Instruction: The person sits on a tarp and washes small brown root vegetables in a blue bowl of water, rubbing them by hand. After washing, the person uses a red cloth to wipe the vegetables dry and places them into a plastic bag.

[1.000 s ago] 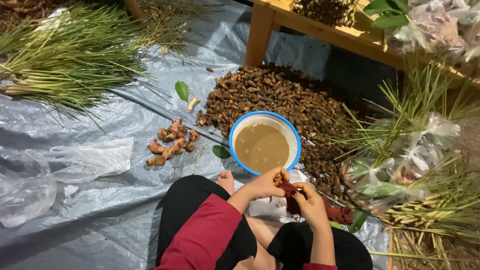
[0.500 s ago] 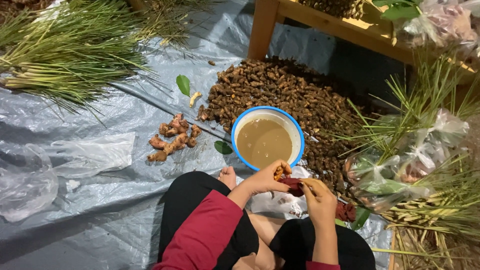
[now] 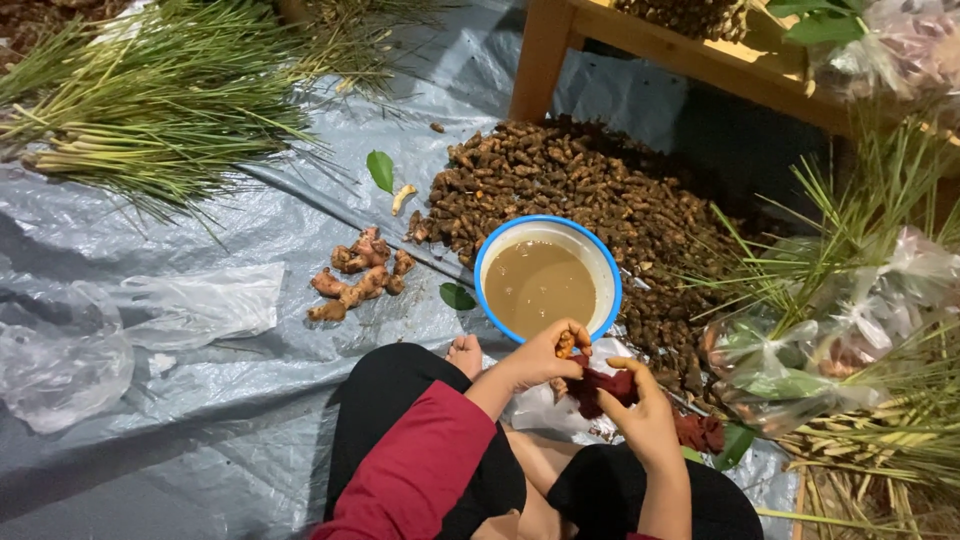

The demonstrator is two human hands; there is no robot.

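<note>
Open tarp (image 3: 200, 420) is lying free to the person's left, past a crumpled clear bag (image 3: 60, 350). Ahead, a blue-rimmed bowl (image 3: 547, 280) of brown water is sitting just before the hands, with a heap of brown roots (image 3: 560, 180) crowding behind it. Bagged greens (image 3: 800, 360) are blocking the right side; a wooden bench leg (image 3: 540, 60) is standing beyond.

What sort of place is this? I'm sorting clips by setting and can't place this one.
Likely an informal produce-preparing spot on the ground, perhaps a market stall or farm yard. A grey tarp covers the floor, with a heap of brown roots, bundles of long green stalks and a bowl of murky water.
</note>
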